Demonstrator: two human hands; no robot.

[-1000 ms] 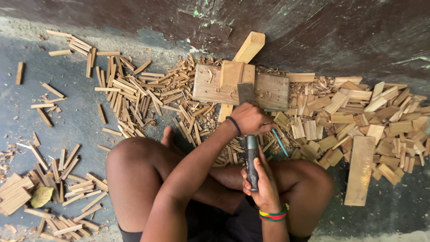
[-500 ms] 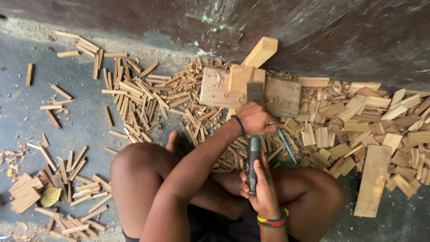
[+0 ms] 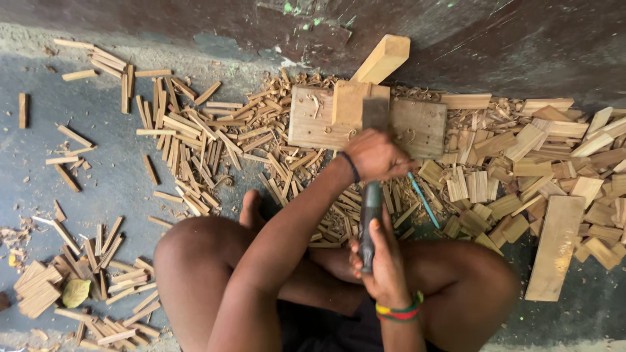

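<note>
Left hand (image 3: 377, 156) pinches a wood piece (image 3: 351, 103) upright on the block (image 3: 313, 117); right hand (image 3: 385, 261) grips the cleaver (image 3: 370, 215). A skewed chop could hit the fingers.

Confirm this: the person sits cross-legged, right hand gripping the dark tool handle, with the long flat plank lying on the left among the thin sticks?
Not quite. In the head view the long flat plank lies on the right, among the chunkier offcuts. The right hand does grip the dark tool handle.
</note>
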